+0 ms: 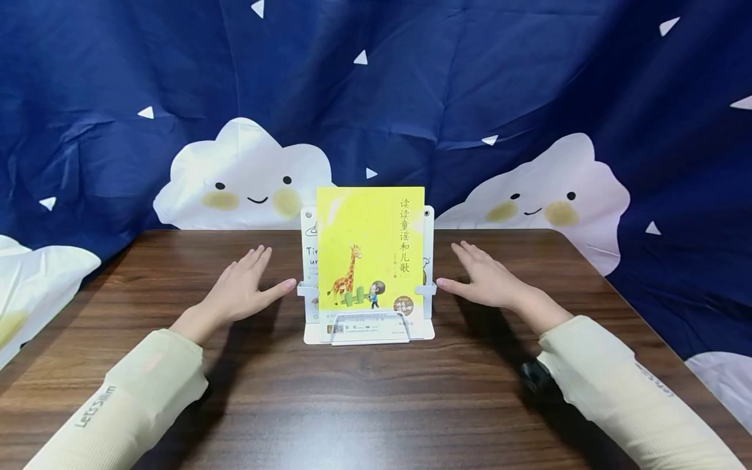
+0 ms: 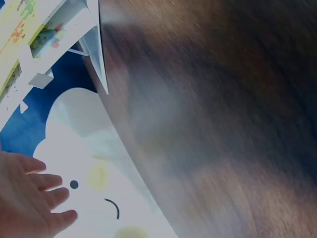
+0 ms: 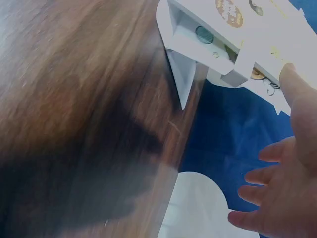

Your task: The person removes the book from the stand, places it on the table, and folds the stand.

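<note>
One wood-grain table [image 1: 376,405] | book [image 1: 370,228] on stand [image 1: 316,334] | blue cloud-print backdrop [image 1: 405,91]

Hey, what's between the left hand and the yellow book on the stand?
In the head view, the left edge of the white stand, with its small side clip, lies between the left hand and the yellow book.

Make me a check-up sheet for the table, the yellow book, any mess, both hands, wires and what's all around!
Surface: brown wood-grain table, with a shiny glare patch.
Job's things: yellow book, cover facing the person, standing in a white stand.
Clutter: nothing seen.
Hands: left hand and right hand hold nothing, one on each side of the stand; whether the thumbs touch it, I can't tell.
Cables: nothing seen.
Surroundings: blue cloth with smiling clouds.
</note>
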Action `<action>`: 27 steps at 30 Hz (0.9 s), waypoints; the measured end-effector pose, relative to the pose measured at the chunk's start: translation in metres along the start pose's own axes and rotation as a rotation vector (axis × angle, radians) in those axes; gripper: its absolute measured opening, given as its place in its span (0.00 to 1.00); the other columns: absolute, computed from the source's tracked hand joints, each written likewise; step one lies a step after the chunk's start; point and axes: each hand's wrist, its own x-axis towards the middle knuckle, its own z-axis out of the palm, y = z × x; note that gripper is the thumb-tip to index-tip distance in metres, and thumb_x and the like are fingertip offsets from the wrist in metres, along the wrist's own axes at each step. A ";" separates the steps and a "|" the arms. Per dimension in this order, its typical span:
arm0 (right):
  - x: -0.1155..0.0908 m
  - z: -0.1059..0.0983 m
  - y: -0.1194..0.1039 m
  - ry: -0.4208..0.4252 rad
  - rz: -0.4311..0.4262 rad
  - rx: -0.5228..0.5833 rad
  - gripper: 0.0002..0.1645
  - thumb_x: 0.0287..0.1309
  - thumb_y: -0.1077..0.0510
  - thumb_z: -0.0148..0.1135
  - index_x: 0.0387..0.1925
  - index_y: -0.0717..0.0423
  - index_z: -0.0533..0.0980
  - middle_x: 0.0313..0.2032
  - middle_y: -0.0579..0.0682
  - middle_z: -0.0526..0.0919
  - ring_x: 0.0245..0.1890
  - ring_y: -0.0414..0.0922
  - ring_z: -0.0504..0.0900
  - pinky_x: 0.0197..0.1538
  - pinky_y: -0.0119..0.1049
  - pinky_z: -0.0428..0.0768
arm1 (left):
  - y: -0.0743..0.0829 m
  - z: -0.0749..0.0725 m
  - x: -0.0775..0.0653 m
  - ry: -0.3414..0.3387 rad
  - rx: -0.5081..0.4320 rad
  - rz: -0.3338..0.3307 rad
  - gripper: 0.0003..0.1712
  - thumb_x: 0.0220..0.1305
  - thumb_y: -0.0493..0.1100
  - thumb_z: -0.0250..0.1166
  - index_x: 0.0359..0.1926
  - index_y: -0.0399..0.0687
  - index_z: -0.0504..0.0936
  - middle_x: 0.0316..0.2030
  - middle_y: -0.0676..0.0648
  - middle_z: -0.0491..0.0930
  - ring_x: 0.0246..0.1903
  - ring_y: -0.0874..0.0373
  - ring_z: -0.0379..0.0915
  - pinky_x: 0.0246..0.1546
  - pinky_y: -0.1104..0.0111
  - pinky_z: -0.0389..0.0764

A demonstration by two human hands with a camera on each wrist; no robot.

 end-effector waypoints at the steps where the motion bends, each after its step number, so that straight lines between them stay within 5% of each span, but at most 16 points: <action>1: 0.001 -0.001 -0.001 0.018 -0.004 0.013 0.52 0.50 0.32 0.46 0.61 0.68 0.48 0.61 0.66 0.48 0.60 0.60 0.46 0.56 0.56 0.50 | 0.001 0.000 0.000 0.021 -0.010 0.008 0.51 0.53 0.69 0.44 0.62 0.32 0.49 0.61 0.34 0.48 0.60 0.42 0.39 0.55 0.48 0.44; 15: 0.008 -0.001 -0.016 0.259 0.054 0.296 0.42 0.50 0.40 0.55 0.57 0.65 0.60 0.55 0.61 0.63 0.56 0.54 0.59 0.55 0.48 0.59 | 0.019 0.000 0.001 0.199 -0.270 -0.067 0.47 0.50 0.68 0.51 0.60 0.36 0.58 0.56 0.38 0.62 0.55 0.45 0.55 0.52 0.53 0.59; 21: 0.007 0.005 -0.022 0.401 0.060 0.436 0.33 0.49 0.45 0.59 0.51 0.63 0.67 0.48 0.59 0.72 0.49 0.52 0.68 0.48 0.46 0.67 | 0.027 0.002 0.001 0.291 -0.421 -0.069 0.38 0.49 0.63 0.58 0.54 0.42 0.68 0.49 0.41 0.71 0.47 0.49 0.67 0.44 0.57 0.69; 27: 0.008 0.013 -0.027 0.505 0.070 0.575 0.24 0.48 0.51 0.61 0.43 0.64 0.72 0.40 0.58 0.76 0.39 0.50 0.74 0.38 0.40 0.73 | 0.031 0.004 0.002 0.312 -0.557 -0.102 0.34 0.48 0.61 0.60 0.51 0.43 0.72 0.45 0.44 0.74 0.41 0.52 0.71 0.38 0.61 0.73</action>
